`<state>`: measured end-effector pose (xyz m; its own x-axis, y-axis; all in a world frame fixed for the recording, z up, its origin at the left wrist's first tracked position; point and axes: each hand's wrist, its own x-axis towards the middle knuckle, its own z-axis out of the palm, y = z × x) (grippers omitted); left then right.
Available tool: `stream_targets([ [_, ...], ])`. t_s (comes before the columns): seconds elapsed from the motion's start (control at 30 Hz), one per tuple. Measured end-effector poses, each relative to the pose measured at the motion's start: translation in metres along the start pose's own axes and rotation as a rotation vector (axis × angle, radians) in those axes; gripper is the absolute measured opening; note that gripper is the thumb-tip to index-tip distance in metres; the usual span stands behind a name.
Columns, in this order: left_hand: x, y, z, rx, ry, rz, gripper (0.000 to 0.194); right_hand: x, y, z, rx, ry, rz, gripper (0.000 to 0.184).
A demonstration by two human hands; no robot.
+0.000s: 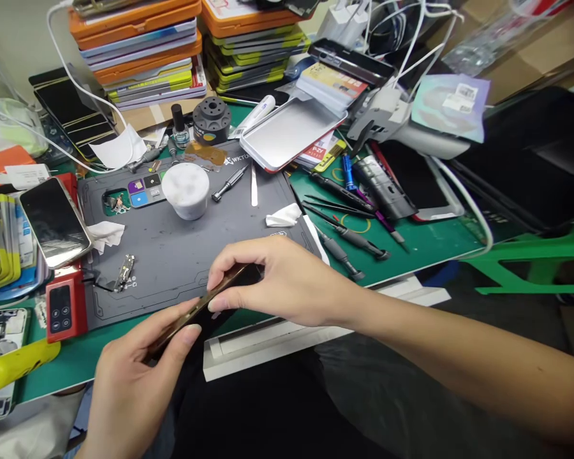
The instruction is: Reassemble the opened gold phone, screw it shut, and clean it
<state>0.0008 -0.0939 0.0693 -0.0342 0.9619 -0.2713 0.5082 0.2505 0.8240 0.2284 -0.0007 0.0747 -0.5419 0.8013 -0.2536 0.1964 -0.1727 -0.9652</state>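
From where I stand, both bare hands are closed on one thin, dark, flat phone-shaped device with a bronze-coloured edge (201, 307), held edge-up and slanting in the air just over the near rim of the green work surface (414, 245). The left hand (136, 366) grips its lower end, thumb on the near face and fingers behind; the right hand (294, 280) pinches the upper end between thumb and bent fingers. Beyond them lies a dark grey printed mat (172, 245), and on it I see a round white lidded tub (186, 191), a small metallic circuit part (125, 274) towards the left and a crumpled white tissue (284, 215) near the right edge. Left of the mat, a glossy black-screened phone (56, 223) leans just above a red box with a dark button panel (66, 307). To the right, grey-handled screwdrivers (337, 252) lie beside the mat, and behind it rests a shallow silver-white tray with a red rim (291, 134).
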Motion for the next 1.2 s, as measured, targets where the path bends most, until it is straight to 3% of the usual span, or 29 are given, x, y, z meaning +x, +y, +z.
stream_targets([
  [0.1,-0.002,-0.001,-0.005,-0.040,0.082,-0.004,0.023,-0.001,0.006,0.002,0.076,0.074,-0.015,0.010],
  [0.23,-0.001,0.001,-0.004,-0.086,0.100,0.051,0.018,-0.003,0.008,0.005,0.004,0.185,-0.032,0.008],
  [0.33,0.000,0.003,-0.003,-0.170,0.090,0.064,0.020,-0.003,0.011,0.009,-0.001,0.259,-0.049,0.010],
  [0.47,0.000,0.006,-0.004,-0.388,0.051,-0.012,0.025,-0.004,0.020,0.014,0.165,0.320,-0.014,0.018],
  [0.73,0.006,-0.006,-0.003,-0.630,0.035,-0.164,0.035,0.002,0.027,0.016,0.226,0.254,0.150,0.027],
  [0.83,0.007,-0.011,0.003,-0.762,0.090,-0.249,0.037,0.006,0.020,0.014,0.428,0.199,0.208,0.034],
  [0.93,0.005,-0.011,0.014,-0.890,0.214,-0.257,0.035,0.007,0.017,0.017,0.683,0.119,0.178,0.044],
  [1.07,-0.002,-0.012,0.028,-0.898,0.286,-0.239,0.024,0.006,0.022,0.026,0.584,0.104,0.101,0.078],
  [1.2,-0.013,-0.012,0.034,-0.828,0.273,-0.234,0.030,0.005,0.025,0.029,0.526,0.143,0.044,0.069],
])
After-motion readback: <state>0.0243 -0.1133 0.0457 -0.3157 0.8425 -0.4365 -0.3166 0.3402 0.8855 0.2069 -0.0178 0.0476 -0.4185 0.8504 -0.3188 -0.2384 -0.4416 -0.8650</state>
